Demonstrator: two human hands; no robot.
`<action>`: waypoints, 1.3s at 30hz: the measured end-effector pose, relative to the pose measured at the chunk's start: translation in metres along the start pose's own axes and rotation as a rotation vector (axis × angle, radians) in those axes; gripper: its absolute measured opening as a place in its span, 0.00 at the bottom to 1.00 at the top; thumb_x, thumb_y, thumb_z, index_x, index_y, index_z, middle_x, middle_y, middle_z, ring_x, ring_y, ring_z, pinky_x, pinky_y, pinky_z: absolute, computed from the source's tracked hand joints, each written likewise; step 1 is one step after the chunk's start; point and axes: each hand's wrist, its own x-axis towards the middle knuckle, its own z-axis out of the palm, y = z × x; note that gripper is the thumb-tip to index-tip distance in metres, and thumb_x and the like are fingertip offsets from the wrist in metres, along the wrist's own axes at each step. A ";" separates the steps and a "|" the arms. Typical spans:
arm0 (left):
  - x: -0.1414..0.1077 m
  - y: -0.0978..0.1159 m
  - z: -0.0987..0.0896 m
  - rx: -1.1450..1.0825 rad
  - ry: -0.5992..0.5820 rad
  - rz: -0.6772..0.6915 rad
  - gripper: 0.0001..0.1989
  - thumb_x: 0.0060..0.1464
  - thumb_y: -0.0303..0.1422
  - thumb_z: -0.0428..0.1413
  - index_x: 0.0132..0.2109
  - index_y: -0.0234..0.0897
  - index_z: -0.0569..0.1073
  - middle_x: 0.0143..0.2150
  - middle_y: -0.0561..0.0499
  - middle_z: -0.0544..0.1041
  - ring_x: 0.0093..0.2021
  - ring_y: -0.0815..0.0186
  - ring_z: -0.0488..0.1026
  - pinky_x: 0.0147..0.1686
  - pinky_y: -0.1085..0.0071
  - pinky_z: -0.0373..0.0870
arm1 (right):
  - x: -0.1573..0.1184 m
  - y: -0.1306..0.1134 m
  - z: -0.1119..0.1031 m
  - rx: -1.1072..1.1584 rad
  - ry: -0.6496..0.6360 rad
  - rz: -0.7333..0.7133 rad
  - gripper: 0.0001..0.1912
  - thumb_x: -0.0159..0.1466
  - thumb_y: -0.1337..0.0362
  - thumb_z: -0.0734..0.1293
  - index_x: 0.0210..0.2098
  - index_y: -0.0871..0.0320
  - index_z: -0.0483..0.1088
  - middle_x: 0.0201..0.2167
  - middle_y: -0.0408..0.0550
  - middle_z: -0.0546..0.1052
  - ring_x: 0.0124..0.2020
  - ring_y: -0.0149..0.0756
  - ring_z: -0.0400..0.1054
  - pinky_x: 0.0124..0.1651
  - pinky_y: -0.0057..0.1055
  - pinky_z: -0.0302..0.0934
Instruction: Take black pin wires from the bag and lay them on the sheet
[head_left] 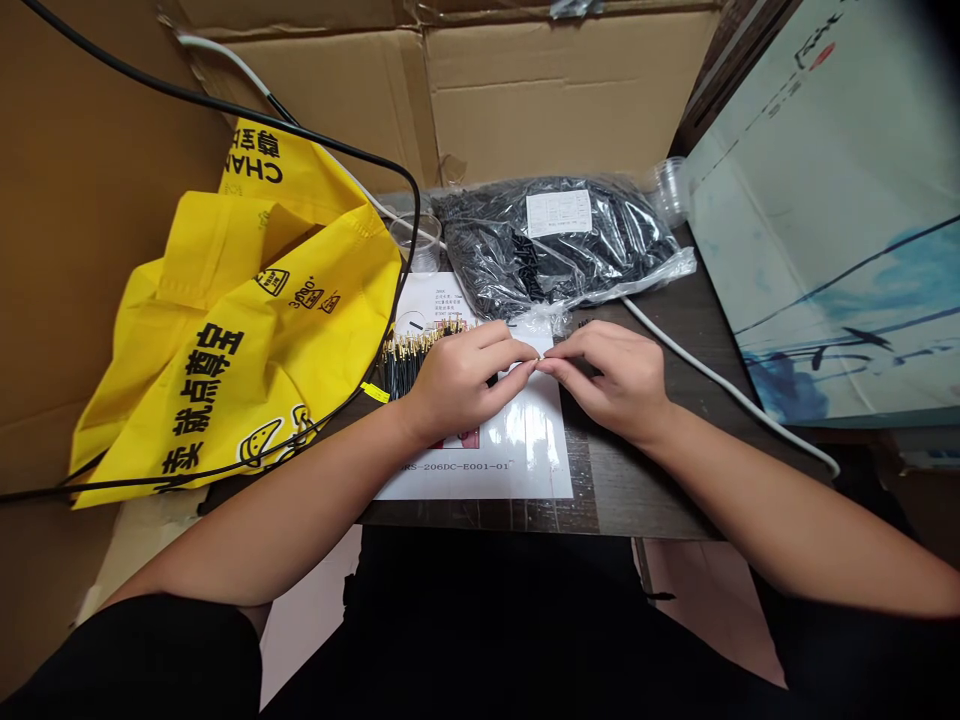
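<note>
Tiny pale sliver (538, 360), pinched between closed left hand (457, 385) and right hand (611, 382), gold-tipped black cables (405, 365) beside

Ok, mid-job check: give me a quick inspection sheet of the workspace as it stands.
Surface: dark wood-grain table, printed white sheet on it.
Job's things: gold-tipped black leads in a row on the sheet; clear bag of black items behind.
Clutter: yellow fabric bag, two clear plastic cups.
Hands: left hand and right hand pinch a tiny pale item between them.
Cables: black cable over the bag; white cable along the table.
Surroundings: cardboard box walls, printed board at right.
</note>
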 end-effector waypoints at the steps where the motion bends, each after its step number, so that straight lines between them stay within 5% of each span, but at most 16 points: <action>1: 0.000 0.000 0.000 0.002 -0.004 0.003 0.07 0.62 0.33 0.55 0.41 0.37 0.77 0.31 0.51 0.73 0.31 0.72 0.69 0.31 0.75 0.65 | 0.000 -0.001 0.000 -0.001 -0.003 -0.005 0.03 0.63 0.65 0.70 0.33 0.56 0.73 0.27 0.44 0.79 0.29 0.33 0.70 0.35 0.33 0.65; 10: -0.001 0.002 0.003 0.032 -0.006 0.025 0.08 0.62 0.32 0.54 0.41 0.36 0.78 0.30 0.52 0.72 0.30 0.72 0.68 0.31 0.76 0.64 | -0.002 0.002 0.003 -0.028 -0.010 0.014 0.07 0.63 0.65 0.70 0.28 0.59 0.73 0.21 0.43 0.74 0.24 0.32 0.68 0.34 0.33 0.61; 19: 0.001 0.001 0.001 -0.048 0.049 -0.039 0.06 0.61 0.31 0.56 0.40 0.35 0.77 0.29 0.53 0.72 0.30 0.73 0.68 0.31 0.75 0.64 | 0.000 0.000 -0.002 -0.023 -0.048 -0.001 0.07 0.62 0.64 0.68 0.40 0.59 0.72 0.30 0.47 0.77 0.30 0.35 0.70 0.38 0.35 0.64; 39: 0.000 -0.001 0.003 0.007 0.057 0.034 0.07 0.62 0.29 0.55 0.43 0.34 0.78 0.32 0.50 0.75 0.32 0.71 0.71 0.34 0.75 0.69 | -0.003 0.005 -0.001 -0.059 -0.060 -0.063 0.03 0.64 0.69 0.67 0.38 0.58 0.70 0.30 0.47 0.76 0.31 0.34 0.68 0.38 0.34 0.64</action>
